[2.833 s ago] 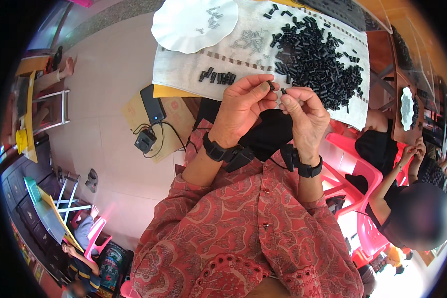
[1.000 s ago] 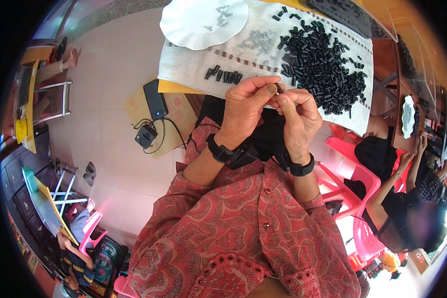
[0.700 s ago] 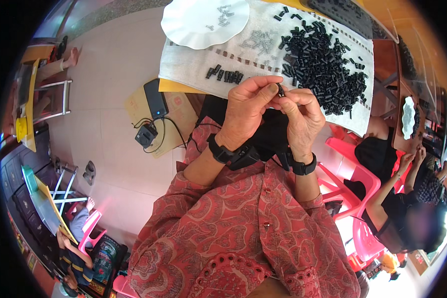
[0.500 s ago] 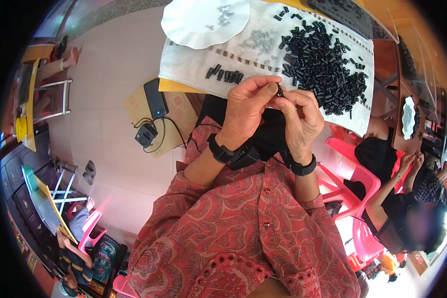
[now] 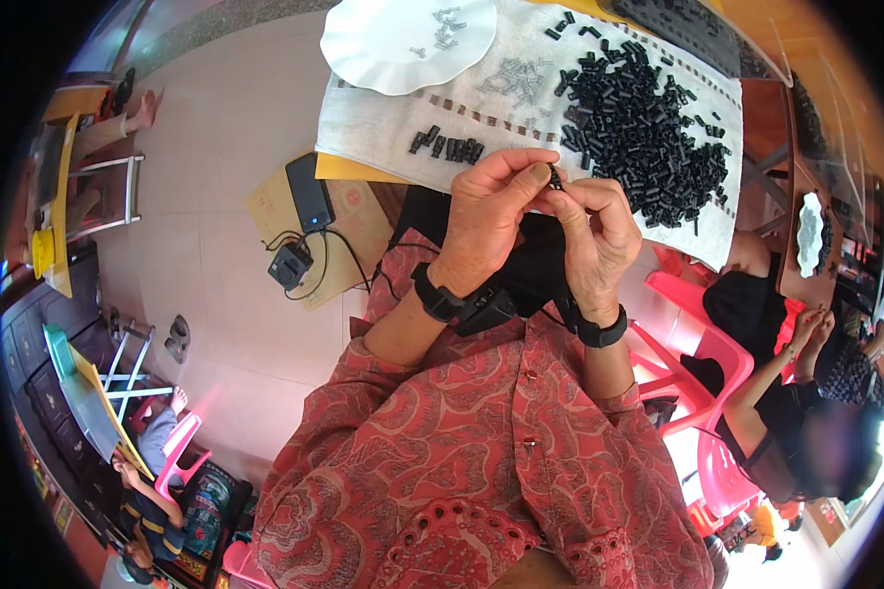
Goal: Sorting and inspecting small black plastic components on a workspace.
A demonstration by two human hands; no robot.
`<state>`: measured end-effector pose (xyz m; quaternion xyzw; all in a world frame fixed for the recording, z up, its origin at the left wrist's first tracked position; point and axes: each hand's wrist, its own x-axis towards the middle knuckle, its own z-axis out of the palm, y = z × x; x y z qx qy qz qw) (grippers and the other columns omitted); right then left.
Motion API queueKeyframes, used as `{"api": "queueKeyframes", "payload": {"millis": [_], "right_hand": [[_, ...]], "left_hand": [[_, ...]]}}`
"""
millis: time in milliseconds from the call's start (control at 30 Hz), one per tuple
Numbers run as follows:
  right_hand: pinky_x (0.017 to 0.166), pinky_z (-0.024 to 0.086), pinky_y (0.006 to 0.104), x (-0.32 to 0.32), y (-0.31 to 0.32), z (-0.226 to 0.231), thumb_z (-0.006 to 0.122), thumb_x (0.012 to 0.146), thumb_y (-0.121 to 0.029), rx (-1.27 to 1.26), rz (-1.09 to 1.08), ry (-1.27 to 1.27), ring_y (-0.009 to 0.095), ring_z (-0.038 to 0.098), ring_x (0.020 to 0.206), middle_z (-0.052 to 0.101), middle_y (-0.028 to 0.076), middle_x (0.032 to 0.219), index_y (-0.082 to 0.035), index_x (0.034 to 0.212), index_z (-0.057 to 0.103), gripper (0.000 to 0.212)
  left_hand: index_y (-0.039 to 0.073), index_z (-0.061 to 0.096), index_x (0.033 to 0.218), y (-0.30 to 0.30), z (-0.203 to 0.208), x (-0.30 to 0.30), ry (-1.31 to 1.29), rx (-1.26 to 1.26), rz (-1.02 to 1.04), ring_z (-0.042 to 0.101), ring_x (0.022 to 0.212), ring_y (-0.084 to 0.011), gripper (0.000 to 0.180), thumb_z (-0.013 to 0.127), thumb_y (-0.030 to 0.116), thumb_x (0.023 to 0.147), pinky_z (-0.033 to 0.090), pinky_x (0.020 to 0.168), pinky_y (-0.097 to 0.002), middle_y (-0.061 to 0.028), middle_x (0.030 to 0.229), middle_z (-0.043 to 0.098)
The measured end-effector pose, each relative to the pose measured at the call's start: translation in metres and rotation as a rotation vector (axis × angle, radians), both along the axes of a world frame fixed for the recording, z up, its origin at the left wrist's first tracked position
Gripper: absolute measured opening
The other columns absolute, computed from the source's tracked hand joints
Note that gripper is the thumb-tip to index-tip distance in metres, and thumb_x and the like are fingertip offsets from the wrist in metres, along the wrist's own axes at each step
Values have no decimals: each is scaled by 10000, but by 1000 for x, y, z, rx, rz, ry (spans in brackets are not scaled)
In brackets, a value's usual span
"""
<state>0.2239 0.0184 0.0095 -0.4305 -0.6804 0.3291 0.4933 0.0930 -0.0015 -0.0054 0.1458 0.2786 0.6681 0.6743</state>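
Observation:
My left hand [image 5: 489,218] and my right hand [image 5: 597,234] meet fingertip to fingertip over my lap, both pinching one small black plastic part [image 5: 555,178]. Just beyond them lies a white cloth [image 5: 383,137] on the table edge. It carries a big heap of small black parts [image 5: 638,98], a short row of black parts [image 5: 447,147] near my left hand, and a scatter of small grey metal pieces [image 5: 521,74]. A white paper plate [image 5: 403,49] with a few grey pieces sits at the cloth's far left corner. Both wrists wear black bands.
A black power bank [image 5: 309,191] and a charger [image 5: 290,265] with cables lie on cardboard on the floor to my left. A pink plastic chair [image 5: 697,344] stands at my right, with a seated person [image 5: 786,393] working at another table. Furniture lines the left wall.
My hands have stayed together at the same spot, with only small finger shifts around the black part. The camera view moved slightly.

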Motion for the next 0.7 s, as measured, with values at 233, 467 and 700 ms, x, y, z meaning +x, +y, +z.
{"api": "queueKeyframes", "payload": {"millis": [233, 467, 700], "right_hand": [[631, 483, 243, 1, 5, 7, 784, 767, 9, 22, 20, -51, 129, 611, 702, 641, 72, 831, -23, 868, 644, 175], [639, 486, 245, 0, 6, 7, 808, 736, 0, -69, 7, 32, 108, 598, 717, 653, 64, 900, -26, 966, 664, 273], [705, 494, 232, 3, 9, 7, 811, 709, 13, -170, 109, 71, 109, 610, 764, 657, 55, 912, -30, 1082, 678, 398]], "left_hand": [[-24, 631, 1151, 1, -2, -1, 43, 21, -14, 641, 919, -145, 201, 578, 45, 969, 523, 837, -265, -102, 1010, 674], [-18, 602, 1206, 3, 2, -2, 20, 19, -33, 637, 903, -127, 245, 572, 35, 969, 525, 817, -256, -84, 1002, 666], [-19, 582, 1239, 4, 3, -5, 8, -12, -41, 599, 790, -84, 305, 616, 16, 937, 497, 689, -215, -51, 961, 659]]}}
